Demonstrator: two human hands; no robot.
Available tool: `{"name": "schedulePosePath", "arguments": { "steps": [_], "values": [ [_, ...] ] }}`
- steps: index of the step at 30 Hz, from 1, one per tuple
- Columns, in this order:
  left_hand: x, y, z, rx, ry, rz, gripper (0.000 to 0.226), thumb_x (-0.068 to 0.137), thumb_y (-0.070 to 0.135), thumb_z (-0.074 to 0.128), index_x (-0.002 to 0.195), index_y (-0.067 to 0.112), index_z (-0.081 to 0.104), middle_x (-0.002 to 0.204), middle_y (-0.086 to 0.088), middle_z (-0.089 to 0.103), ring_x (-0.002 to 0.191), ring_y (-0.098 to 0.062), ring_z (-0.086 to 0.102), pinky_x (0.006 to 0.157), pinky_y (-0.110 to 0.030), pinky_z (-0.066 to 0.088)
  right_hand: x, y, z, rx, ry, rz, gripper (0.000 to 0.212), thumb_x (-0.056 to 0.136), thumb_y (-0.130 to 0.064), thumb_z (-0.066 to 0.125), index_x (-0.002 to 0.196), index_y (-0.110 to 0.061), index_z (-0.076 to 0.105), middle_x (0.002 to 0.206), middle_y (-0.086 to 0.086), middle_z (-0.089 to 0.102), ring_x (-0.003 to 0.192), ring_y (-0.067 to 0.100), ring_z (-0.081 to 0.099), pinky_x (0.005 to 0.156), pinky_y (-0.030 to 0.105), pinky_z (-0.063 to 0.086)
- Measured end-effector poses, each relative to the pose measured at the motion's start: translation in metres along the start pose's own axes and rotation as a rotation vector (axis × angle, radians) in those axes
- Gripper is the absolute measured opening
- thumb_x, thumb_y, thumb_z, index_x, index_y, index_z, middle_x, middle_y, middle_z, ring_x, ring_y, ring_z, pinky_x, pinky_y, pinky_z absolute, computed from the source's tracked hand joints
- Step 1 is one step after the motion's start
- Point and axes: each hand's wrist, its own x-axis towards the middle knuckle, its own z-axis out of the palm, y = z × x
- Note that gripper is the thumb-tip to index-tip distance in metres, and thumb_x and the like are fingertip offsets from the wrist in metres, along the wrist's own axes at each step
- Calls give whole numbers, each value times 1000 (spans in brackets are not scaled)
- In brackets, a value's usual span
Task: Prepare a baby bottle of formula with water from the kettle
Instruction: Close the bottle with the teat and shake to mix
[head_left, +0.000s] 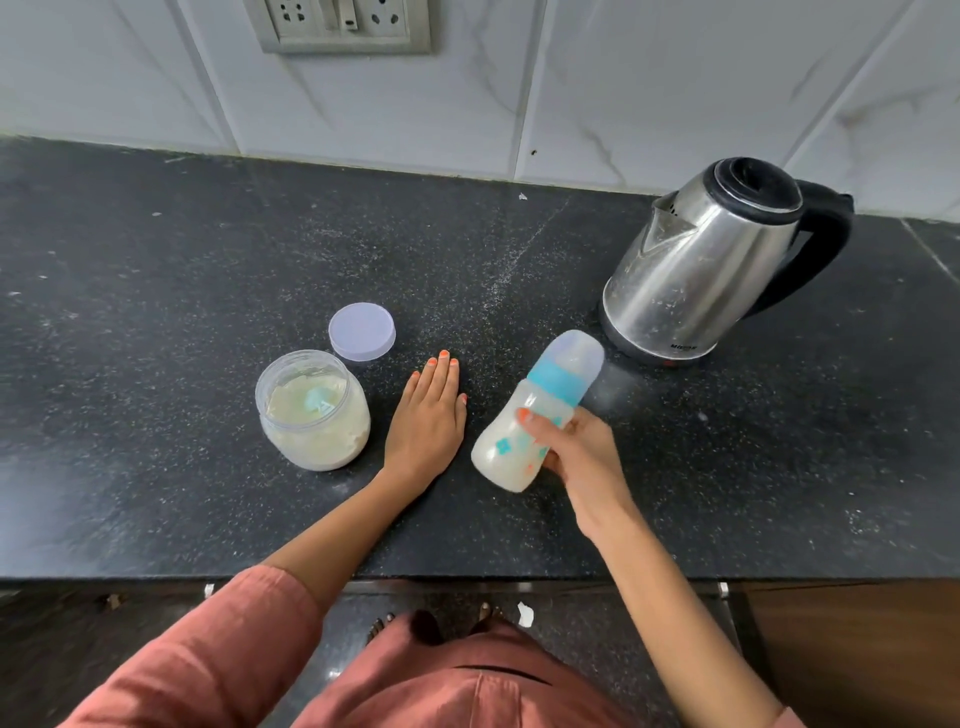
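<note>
My right hand (582, 452) grips a baby bottle (535, 410) around its lower body and holds it tilted above the counter. The bottle has a blue collar and a clear cap on, and it is full of milky white liquid. My left hand (428, 415) lies flat on the black counter (182, 249) with fingers together, holding nothing, between the bottle and an open clear jar of white formula powder (314, 410) with a blue scoop inside. A steel kettle (717, 260) with a black lid and handle stands at the back right, its lid down.
The jar's pale lilac lid (362, 331) lies flat on the counter just behind the jar. A wall socket plate (340, 23) is set in the white tiled wall. The counter's front edge runs below my forearms.
</note>
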Motion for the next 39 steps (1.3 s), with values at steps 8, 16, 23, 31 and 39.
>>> {"name": "schedulePosePath", "arguments": {
  "steps": [8, 16, 23, 31, 39],
  "values": [
    [1, 0, 0, 7, -6, 5, 51, 101, 27, 19, 147, 9, 7, 157, -7, 4, 145, -19, 2, 116, -30, -1, 2, -5, 0, 121, -57, -22, 16, 82, -10, 62, 96, -19, 61, 91, -3, 67, 89, 12, 64, 80, 29, 54],
    [0, 0, -1, 2, -1, 7, 51, 101, 28, 19, 147, 9, 7, 157, -6, 4, 145, -18, 2, 116, -30, -1, 13, -15, -5, 440, 88, -53, 14, 87, -10, 56, 96, -20, 60, 93, -5, 67, 83, 5, 65, 74, 23, 55],
    [0, 0, 0, 6, -1, -2, 51, 101, 27, 20, 147, 8, 9, 157, -7, 5, 145, -19, 4, 116, -30, 0, -2, -5, -2, -15, -123, 9, 18, 75, -7, 68, 89, -18, 64, 82, -5, 70, 83, 11, 65, 75, 27, 52],
    [0, 0, 1, 18, 9, 4, 51, 101, 28, 19, 147, 9, 8, 157, -7, 5, 145, -19, 3, 116, -29, -2, 8, -3, 0, 227, 26, -52, 17, 82, -10, 62, 97, -19, 61, 92, -3, 68, 86, 9, 66, 79, 28, 55],
    [0, -1, 1, 15, 12, 7, 51, 101, 28, 18, 147, 9, 7, 157, -6, 5, 145, -18, 2, 116, -29, -2, 12, -13, -7, 457, 119, -71, 15, 85, -10, 59, 97, -19, 60, 95, -3, 67, 87, 8, 64, 75, 24, 56]
  ]
}}
